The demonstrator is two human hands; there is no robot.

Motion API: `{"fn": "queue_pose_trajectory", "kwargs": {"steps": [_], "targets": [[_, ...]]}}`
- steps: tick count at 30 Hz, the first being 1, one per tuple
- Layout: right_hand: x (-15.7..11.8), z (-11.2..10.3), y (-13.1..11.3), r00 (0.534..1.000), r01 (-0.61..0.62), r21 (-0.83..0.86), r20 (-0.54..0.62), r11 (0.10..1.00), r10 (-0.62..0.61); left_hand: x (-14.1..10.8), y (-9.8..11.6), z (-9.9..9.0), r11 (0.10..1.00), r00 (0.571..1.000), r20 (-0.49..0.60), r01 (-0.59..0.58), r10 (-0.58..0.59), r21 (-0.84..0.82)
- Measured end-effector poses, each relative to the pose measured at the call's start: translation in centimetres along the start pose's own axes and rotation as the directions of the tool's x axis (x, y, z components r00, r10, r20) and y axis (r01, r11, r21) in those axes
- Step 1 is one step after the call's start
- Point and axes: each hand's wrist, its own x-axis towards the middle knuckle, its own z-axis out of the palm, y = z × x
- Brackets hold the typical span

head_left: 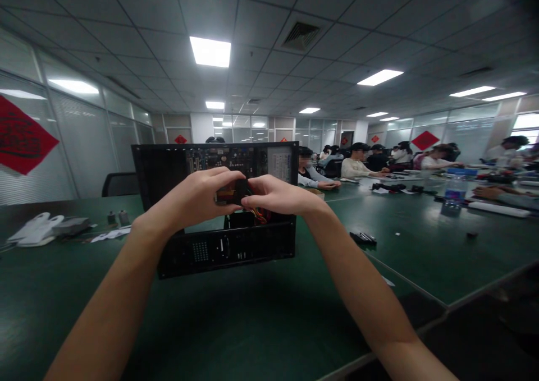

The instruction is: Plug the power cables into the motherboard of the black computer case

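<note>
The left hand [206,193] and right hand [275,196] both gripped the small black part [242,189] at the open, black metal computer case [261,239], where keeping the multicoloured wires [261,216] unstrained seemed advisable.

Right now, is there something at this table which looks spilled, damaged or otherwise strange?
Nothing stands out as spilled or damaged. The case is open, with coloured wires visible near the right hand.

Open-plan office: ceiling lts [210,51], glass partitions [84,137], ppl [356,163] at lg. grn table [416,246].
</note>
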Motion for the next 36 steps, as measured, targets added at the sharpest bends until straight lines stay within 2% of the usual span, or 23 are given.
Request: {"fn": "queue_pose_trajectory", "kwargs": {"steps": [7, 14, 20, 26, 30, 36], "targets": [[0.0, 0.3, -0.1, 1.0, -0.023, -0.007, 0.005, 1.0, 0.023, 0.1, 0.4, 0.0, 0.998, 0.999, 0.024, 0.047, -0.048, 0.046], [0.8, 0.7, 0.2, 0.995, 0.023, -0.004, -0.102, 1.0, -0.024, 0.1, 0.0, 0.2, 0.992, 0.996, 0.024, 0.078, -0.081, 0.097], [1.2, 1.2, 0.5, 0.993, 0.016, -0.011, -0.12, 1.0, -0.017, 0.0, 0.1, 0.1, 0.986, 0.993, 0.047, 0.102, -0.109, 0.133], [1.4, 1.4, 1.1, 0.994, 0.009, -0.071, -0.112, 0.997, -0.017, 0.1, 0.3, 0.0, 0.984, 0.993, 0.071, 0.082, -0.094, 0.158], [1.9, 1.6, 1.5, 0.987, 0.039, -0.062, -0.152, 0.997, -0.048, 0.0, -0.1, 0.4, 0.979, 0.995, 0.063, 0.066, -0.079, 0.194], [2.5, 2.0, 1.8, 0.982, 0.016, -0.044, -0.186, 0.999, -0.024, 0.0, -0.3, 0.8, 0.973, 0.993, 0.076, 0.076, -0.095, 0.22]]}}
